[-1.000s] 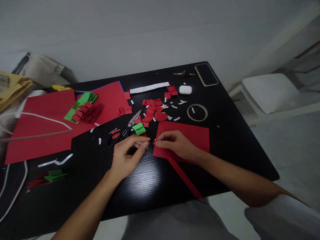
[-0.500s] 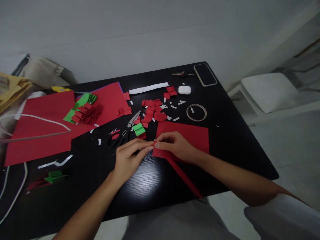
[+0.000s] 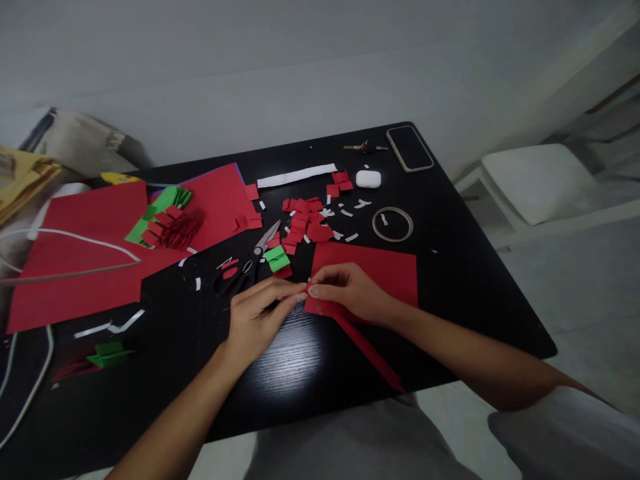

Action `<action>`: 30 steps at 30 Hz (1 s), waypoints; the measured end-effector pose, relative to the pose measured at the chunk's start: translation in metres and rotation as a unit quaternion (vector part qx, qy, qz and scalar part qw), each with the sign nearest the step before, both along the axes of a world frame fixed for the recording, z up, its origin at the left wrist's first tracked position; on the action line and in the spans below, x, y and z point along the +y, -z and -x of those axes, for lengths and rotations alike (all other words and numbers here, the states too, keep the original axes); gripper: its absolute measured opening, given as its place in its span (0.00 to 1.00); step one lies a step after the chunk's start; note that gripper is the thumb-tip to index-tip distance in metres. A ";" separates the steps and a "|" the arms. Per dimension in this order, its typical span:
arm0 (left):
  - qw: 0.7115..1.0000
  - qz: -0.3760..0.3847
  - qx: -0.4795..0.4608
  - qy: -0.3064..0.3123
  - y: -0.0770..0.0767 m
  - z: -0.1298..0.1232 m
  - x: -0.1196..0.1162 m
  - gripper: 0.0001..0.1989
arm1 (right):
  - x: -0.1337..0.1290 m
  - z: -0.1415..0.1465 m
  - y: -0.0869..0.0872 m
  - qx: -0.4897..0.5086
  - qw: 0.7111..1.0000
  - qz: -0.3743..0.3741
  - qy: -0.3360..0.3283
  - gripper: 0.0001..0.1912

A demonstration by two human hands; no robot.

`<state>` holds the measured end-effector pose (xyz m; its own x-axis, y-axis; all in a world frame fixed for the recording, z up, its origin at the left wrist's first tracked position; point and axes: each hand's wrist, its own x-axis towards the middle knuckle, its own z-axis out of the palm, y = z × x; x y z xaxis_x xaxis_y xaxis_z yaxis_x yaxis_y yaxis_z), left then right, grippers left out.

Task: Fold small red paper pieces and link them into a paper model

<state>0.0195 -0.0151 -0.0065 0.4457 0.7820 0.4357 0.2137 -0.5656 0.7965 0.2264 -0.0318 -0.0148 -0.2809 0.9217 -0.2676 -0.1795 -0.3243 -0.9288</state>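
Observation:
Between the fingertips of my left hand (image 3: 260,317) and my right hand (image 3: 353,293) is the end of a narrow red paper strip (image 3: 367,350). Both hands pinch it, and the fingers hide most of the held end. From there the strip slants down to the table's front edge. Under my right hand lies a red paper sheet (image 3: 390,270). Just beyond the fingertips sits a small folded green paper piece (image 3: 277,259), with red folded paper pieces (image 3: 303,223) behind it. Black-handled scissors (image 3: 250,263) lie partly open beyond my left hand.
Large red sheets (image 3: 85,267) cover the table's left side, with a white cable (image 3: 75,233) across them. A tape roll (image 3: 393,225), a white earbud case (image 3: 369,179), keys (image 3: 365,147) and a phone (image 3: 410,149) lie at the right. White paper scraps (image 3: 346,212) are scattered around.
Both hands keep their pinch on the red strip with hardly any motion. The whole view has shifted very slightly.

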 end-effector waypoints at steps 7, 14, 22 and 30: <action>1.000 -0.005 0.008 -0.006 -0.001 -0.001 0.000 0.08 | 0.000 -0.001 -0.002 0.000 1.000 -0.001 0.000 0.07; 0.999 0.037 0.032 -0.008 -0.005 0.002 0.001 0.08 | 0.001 0.000 -0.003 0.001 1.000 -0.006 0.007 0.07; 0.988 0.141 0.061 -0.015 -0.003 0.003 -0.002 0.06 | 0.001 0.001 -0.002 -0.008 1.000 -0.002 0.014 0.07; 0.981 0.175 0.085 0.015 0.001 -0.002 -0.002 0.09 | 0.001 0.002 0.002 -0.020 1.000 -0.015 -0.015 0.08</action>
<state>0.0217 -0.0175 -0.0080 0.5131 0.8562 0.0608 0.3482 -0.2723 0.8970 0.2244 -0.0311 -0.0171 -0.2979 0.9210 -0.2509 -0.1332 -0.3004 -0.9445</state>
